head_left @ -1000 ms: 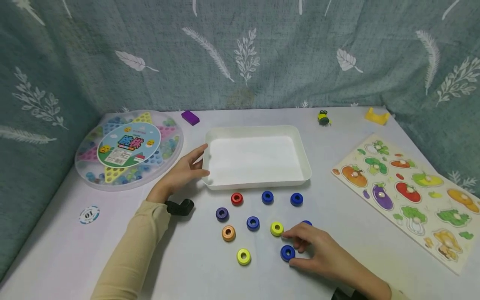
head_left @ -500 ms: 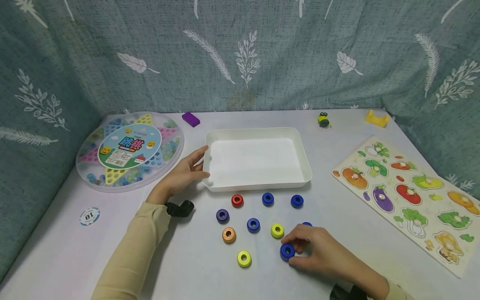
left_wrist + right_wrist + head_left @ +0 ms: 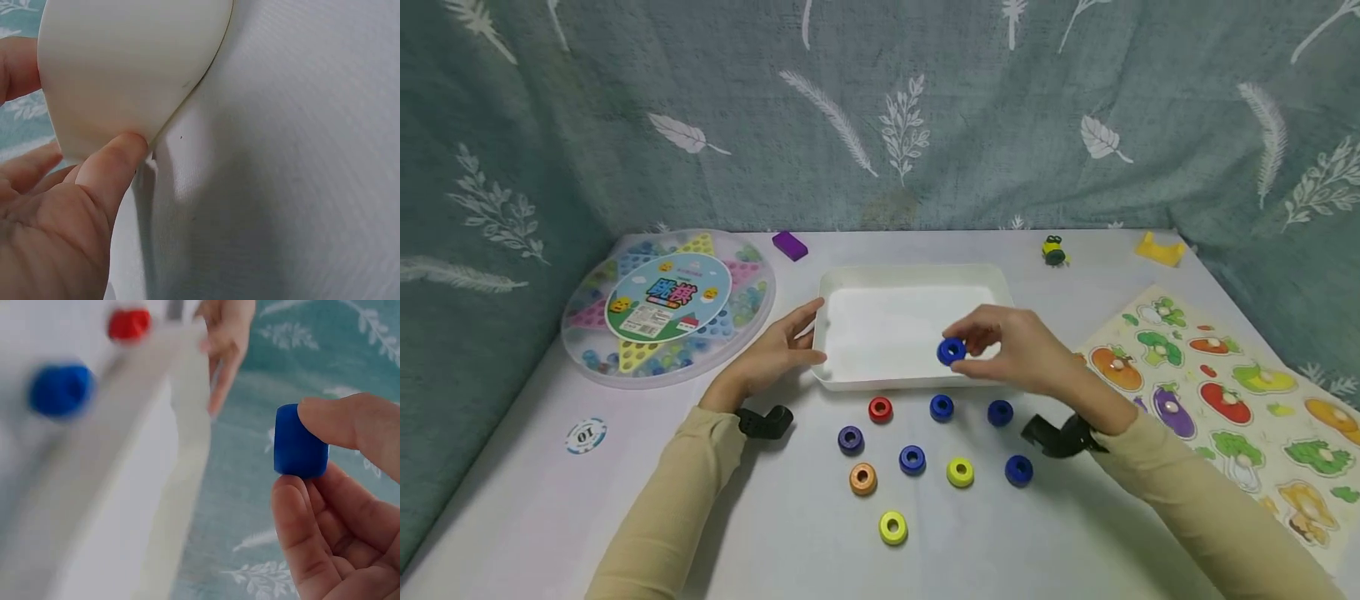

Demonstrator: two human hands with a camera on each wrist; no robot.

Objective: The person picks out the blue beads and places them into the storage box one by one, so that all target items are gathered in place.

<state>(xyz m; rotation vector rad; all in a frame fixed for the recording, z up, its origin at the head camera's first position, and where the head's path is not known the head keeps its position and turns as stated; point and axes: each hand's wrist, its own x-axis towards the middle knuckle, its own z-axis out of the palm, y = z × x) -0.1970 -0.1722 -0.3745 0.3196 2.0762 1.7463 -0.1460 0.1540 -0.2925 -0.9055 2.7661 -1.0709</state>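
Note:
My right hand [image 3: 1017, 346] pinches a blue ring-shaped bead [image 3: 951, 352] between thumb and fingers, held up over the front part of a white tray [image 3: 917, 384]. Seen side-on in the right wrist view, the same blue bead [image 3: 301, 441] has a short, rounded barrel shape. At the tray's left end, my left hand [image 3: 775, 354] holds the wall. In the left wrist view its thumb [image 3: 115, 165] lies against the outside of the tray [image 3: 134, 69], while another finger reaches the rim and its tip is hidden.
Before the tray lie several loose beads, among them red [image 3: 881, 409], orange [image 3: 862, 478], yellow [image 3: 892, 527] and blue [image 3: 1018, 471]. A round marble game board [image 3: 752, 350] stands left, a vegetable puzzle board [image 3: 1206, 433] right. Small toys [image 3: 1054, 250] line the back.
My right hand has closed on the blue bead, lifted it off the table and carried it forward over the tray. My left hand has stayed at the tray's left end.

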